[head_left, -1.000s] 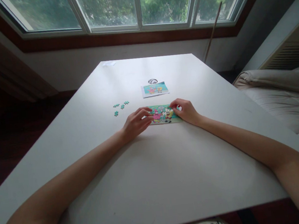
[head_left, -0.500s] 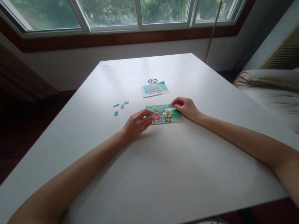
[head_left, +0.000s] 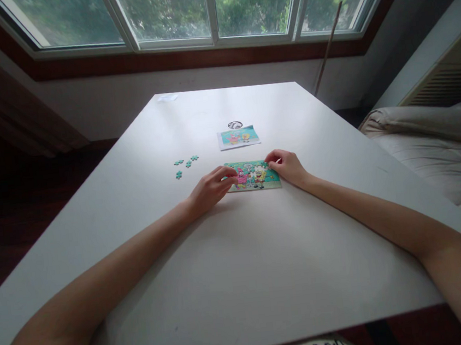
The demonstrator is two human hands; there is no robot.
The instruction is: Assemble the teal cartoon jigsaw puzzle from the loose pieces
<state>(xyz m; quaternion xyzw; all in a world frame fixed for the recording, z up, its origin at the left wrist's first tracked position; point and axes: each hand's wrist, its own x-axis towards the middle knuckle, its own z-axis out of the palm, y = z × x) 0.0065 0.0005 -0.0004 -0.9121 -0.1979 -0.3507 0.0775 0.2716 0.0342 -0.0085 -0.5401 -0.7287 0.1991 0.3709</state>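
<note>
A small cartoon jigsaw puzzle point(head_left: 253, 175) lies flat near the middle of the white table point(head_left: 239, 259). My left hand point(head_left: 210, 187) rests at its left edge, fingers curled with the tips on the puzzle. At the puzzle's upper right corner my right hand point(head_left: 287, 166) pinches down with thumb and fingers together; what it pinches is too small to make out. Several loose teal pieces point(head_left: 185, 165) lie to the left of the puzzle.
A reference picture card point(head_left: 238, 137) lies beyond the puzzle, with a small dark round object point(head_left: 235, 125) behind it. A bed with pale bedding point(head_left: 433, 145) stands to the right. A thin stick point(head_left: 327, 47) leans against the window wall.
My right hand has slid from over the puzzle's right part back to its upper right corner. My left hand has barely moved.
</note>
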